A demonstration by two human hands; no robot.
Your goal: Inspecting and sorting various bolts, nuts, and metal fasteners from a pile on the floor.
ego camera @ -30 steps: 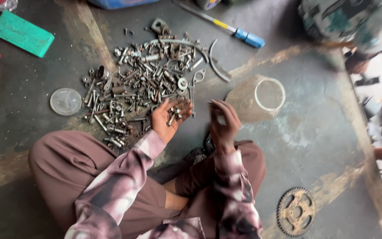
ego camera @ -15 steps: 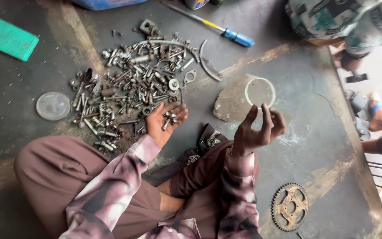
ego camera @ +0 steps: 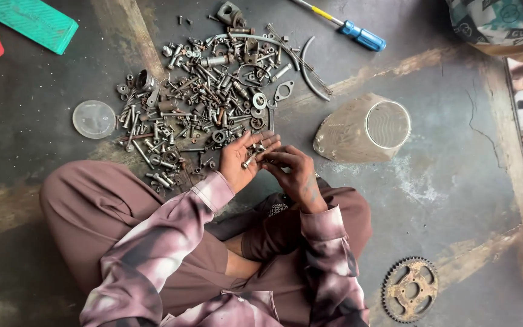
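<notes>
My left hand (ego camera: 241, 158) lies palm up and spread just above my knee, cupping a few small bolts (ego camera: 250, 158), while my right hand (ego camera: 295, 172) bends in beside it with its fingertips (ego camera: 267, 158) pinching at one of those pieces on the palm. Just beyond my hands the big pile of bolts, nuts and washers (ego camera: 213, 103) spreads over the dark floor (ego camera: 443, 200), with a clear round lid (ego camera: 94, 119) to its left. A clear plastic jar (ego camera: 364, 128) lies on its side to the right, a blue-handled screwdriver (ego camera: 349, 27) sits near the far edge, and a rusty sprocket (ego camera: 410, 289) rests by my right knee.
</notes>
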